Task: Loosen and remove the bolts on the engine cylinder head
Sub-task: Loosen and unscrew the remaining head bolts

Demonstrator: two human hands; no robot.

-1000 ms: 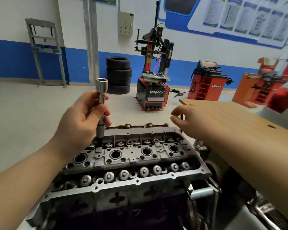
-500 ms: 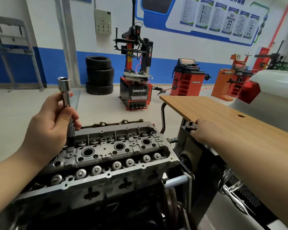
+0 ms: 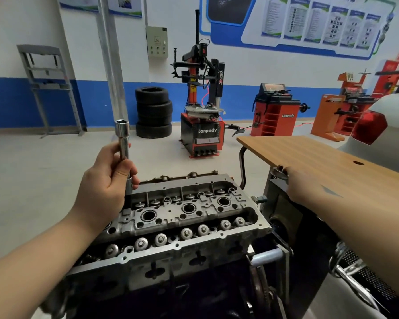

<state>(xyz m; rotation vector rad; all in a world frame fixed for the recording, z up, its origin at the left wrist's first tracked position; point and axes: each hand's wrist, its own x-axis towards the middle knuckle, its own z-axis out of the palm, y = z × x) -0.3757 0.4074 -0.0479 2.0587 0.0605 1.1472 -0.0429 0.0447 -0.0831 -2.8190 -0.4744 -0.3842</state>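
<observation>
The engine cylinder head (image 3: 177, 217) is sitting in the lower centre of the head view, its open top face turned up toward the camera, with round bores along its middle and a row of valve spring caps along its near edge. The left hand (image 3: 106, 183) is gripping a long socket extension (image 3: 124, 155): the fingers (image 3: 134, 173) and thumb are curling round the middle of the shaft, so that the chromed socket end is standing clear above the hand while the darker lower end is passing below the fingers and reaching down into the far left corner of the cylinder head. The tool is standing nearly upright, leaning slightly. Whether its tip is seated on a bolt cannot be told, since the hand is covering that spot.

The right hand (image 3: 302, 185) is resting well to the right of the cylinder head, at the near edge of the wooden table (image 3: 320, 157), where its fingers are closing over a small round metal part (image 3: 278, 173); what that part is cannot be made out. Behind, a tyre changer (image 3: 202, 125) is standing beside a stack of tyres (image 3: 153, 111).
</observation>
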